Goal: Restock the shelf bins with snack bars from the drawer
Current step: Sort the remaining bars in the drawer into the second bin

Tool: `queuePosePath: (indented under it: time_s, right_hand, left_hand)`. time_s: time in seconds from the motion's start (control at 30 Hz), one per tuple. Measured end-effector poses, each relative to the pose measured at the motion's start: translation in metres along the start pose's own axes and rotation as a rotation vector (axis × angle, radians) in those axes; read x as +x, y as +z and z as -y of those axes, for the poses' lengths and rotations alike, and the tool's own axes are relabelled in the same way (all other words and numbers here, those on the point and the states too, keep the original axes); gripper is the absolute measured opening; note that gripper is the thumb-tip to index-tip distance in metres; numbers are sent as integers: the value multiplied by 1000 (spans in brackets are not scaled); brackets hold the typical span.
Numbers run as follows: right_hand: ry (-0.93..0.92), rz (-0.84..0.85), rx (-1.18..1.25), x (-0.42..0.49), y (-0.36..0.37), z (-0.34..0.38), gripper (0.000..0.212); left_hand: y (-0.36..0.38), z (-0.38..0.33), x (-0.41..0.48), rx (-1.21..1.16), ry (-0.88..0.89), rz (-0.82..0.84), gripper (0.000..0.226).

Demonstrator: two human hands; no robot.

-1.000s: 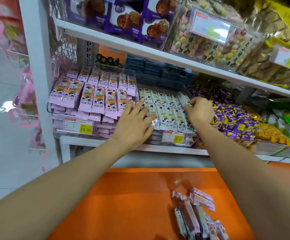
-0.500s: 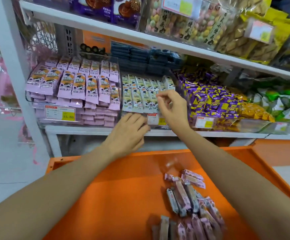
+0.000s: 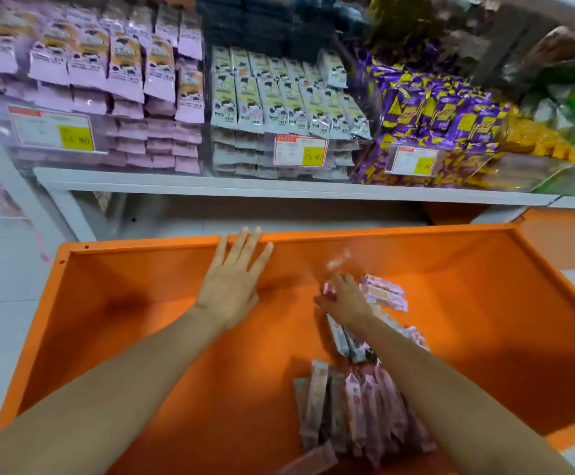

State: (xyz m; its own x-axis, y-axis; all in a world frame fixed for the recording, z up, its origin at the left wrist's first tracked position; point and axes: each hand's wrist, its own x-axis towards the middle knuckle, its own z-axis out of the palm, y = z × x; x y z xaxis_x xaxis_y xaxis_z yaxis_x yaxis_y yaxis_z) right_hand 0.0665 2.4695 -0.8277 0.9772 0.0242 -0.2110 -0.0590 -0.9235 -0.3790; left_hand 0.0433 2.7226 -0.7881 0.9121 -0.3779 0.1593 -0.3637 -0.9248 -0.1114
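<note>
The orange drawer [image 3: 142, 250] is pulled out below the shelf. Several pink and grey snack bars [image 3: 364, 406] lie in a loose pile on its right half, with more pink bars [image 3: 385, 293] further back. My left hand [image 3: 233, 282] hovers flat over the drawer's back part, fingers spread, holding nothing. My right hand [image 3: 346, 299] is down on the pile's far end; its fingers are blurred, so any grip is unclear. Above, a clear bin of pale green-white bars [image 3: 279, 97] looks full, beside a bin of lilac packs [image 3: 125, 73].
The white shelf edge [image 3: 210, 186] runs just above the drawer's back rim. Purple-and-yellow candies [image 3: 433, 111] fill the bin to the right, with yellow and green packs beyond. Price tags hang on the bin fronts. Dark packs sit behind the bins. The drawer's left half is bare orange.
Both hands have come down from the green-white bar bin into the drawer. My view has tilted down, and my right hand has reached the bar pile.
</note>
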Motion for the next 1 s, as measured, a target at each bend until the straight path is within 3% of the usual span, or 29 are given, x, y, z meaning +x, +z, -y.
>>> queuePosePath:
  time_s: [0.2,0.27,0.43,0.5,0.57,0.6,0.7,0.77,0.83,0.93,1.0]
  right_hand:
    - [344,209,-252,2,35,-58,102]
    - [379,245,-276,-4,44,-62,107]
    - [321,204,-452,-12,49,-41,101]
    - [264,193,-438,-13,53,-30,99]
    - [213,247,-343,-13,61,-21,98]
    - [200,295,-269,-13,63,-16,100]
    - [138,332,-115,-11,65,-11,102]
    - [102,301,-49,-10,59,-11,100]
    - [112,282,5,-10,50,-14,100]
    - [211,297,-37,-15,38,-22,103]
    - [328,397,-71,-24,33,-29,110]
  left_hand:
    - [23,-13,-3,-28,-49,-74,99]
    - [28,-22,-2,-67,-82,-71,99]
    - [36,-29,-7,-79,-99,-52,100]
    - [55,-49,-4,-59,-77,-37,103]
    - [51,-70,1,-21,-213,120,102]
    - [51,-77,2,-14,-260,111,98]
    - [78,-76,-27,-76,218,101,71]
    - [84,-74,-43,-277,249,173,66]
    - [80,-82,-45,-440,268,327,77]
    - [77,-93,-56,-487,364,510,74]
    - [72,-95,-62,-535,454,521,68]
